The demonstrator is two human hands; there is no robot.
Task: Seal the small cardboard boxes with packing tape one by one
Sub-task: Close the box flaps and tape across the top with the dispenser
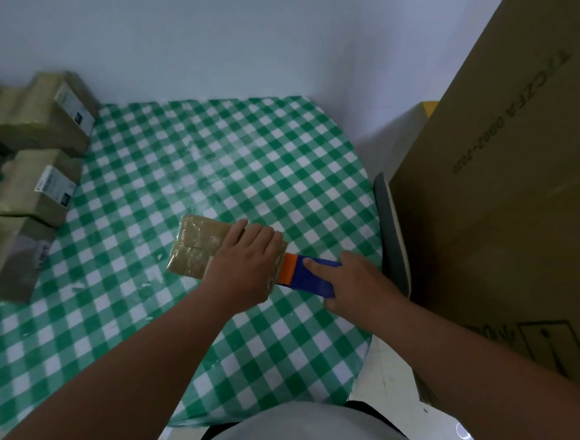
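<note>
The left hand (244,261) presses down on a small box (200,248), fingers curled over its far right edge, while the right hand (356,286) grips a blue dispenser (312,278) with an orange front, index finger laid straight along its top. The dispenser's orange end meets the box's right end, just beside the left hand's knuckles. The box lies flat near the middle of the table (217,153) (green-and-white check cloth), its long axis running left to right, slightly tilted, already glossy with tape on the visible half; its right half is hidden under the hand. No tape roll can be made out. At the left edge sit at least three taped boxes (42,116), blurred and partly cut off. One big carton (510,187) stands at right.
</note>
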